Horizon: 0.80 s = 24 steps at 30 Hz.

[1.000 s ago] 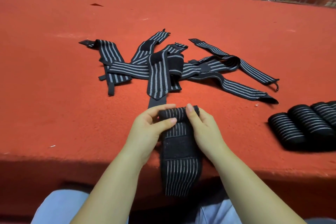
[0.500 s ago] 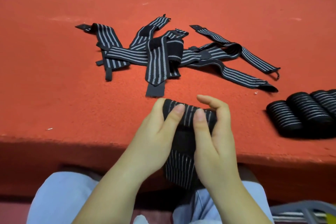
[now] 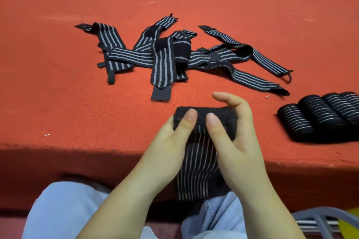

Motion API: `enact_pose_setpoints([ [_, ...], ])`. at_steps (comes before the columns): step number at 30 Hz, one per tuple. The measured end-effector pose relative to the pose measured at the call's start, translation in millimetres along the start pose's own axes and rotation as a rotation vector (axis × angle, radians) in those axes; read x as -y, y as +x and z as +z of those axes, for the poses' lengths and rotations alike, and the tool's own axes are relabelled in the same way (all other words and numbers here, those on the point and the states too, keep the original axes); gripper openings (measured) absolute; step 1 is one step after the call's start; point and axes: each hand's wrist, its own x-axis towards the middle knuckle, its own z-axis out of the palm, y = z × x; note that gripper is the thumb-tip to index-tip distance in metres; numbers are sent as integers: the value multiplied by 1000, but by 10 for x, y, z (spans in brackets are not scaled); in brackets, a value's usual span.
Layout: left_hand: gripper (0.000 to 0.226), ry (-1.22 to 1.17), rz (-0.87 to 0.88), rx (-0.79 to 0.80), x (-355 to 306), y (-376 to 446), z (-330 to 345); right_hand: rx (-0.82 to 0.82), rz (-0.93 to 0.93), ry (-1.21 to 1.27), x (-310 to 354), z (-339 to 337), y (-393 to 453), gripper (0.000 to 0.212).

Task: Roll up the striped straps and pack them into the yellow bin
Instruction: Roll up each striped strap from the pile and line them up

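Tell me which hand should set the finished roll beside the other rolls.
Right, probably: the right hand already wraps the roll, and the finished rolls lie on its side; the left hand would cross over.

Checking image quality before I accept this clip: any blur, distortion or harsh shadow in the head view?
Head view: wide-angle bend curves the red table edge; its front face lies in shadow; the strap between left hand and right hand looks slightly soft; the loose straps are sharp, no glare.
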Motion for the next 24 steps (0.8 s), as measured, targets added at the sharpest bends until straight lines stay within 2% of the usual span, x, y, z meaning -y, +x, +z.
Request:
enact_pose_setpoints([
  [1, 42, -27, 25, 18, -30, 4, -7, 15, 27, 33, 2, -15, 13, 25],
  [3, 25, 3, 113, 48, -72, 9, -47, 12, 198, 195, 61, -28, 69, 21],
  [4, 22, 66, 163, 68, -87, 13, -71, 4, 309, 228, 67, -34, 99, 28],
  [6, 22, 284, 254, 135, -123, 24, -94, 5, 530, 172, 49, -61, 171, 53],
  [7, 24, 390, 290, 165, -131, 26, -97, -12, 594, 154, 42, -75, 201, 57],
  [9, 27, 482, 293, 195, -148, 17, -95, -47, 541, 150, 8, -88, 220, 47],
  [12, 41, 304, 126, 185, -190, 5, -81, -50, 233, 116, -35, -99, 179, 24],
  [14, 52, 147, -7, 106, -200, 22, -55, 0, 98, 128, -26, -100, 117, 24],
  [16, 60, 177, -38, 14, -194, 60, -34, 33, 42, 80, -50, -104, 69, 29],
  [18, 55, 226, 29, -32, -179, 81, -31, 22, 56, 46, -64, -90, 58, 28],
  [20, 40, 309, 148, -7, -159, 78, -51, -26, 119, 55, -29, -71, 90, 33],
  [22, 32, 497, 273, 52, -142, 62, -84, -31, 325, 51, 3, -79, 117, 56],
  [24, 29, 680, 378, 94, -147, 52, -103, 15, 589, 132, -6, -106, 129, 62],
])
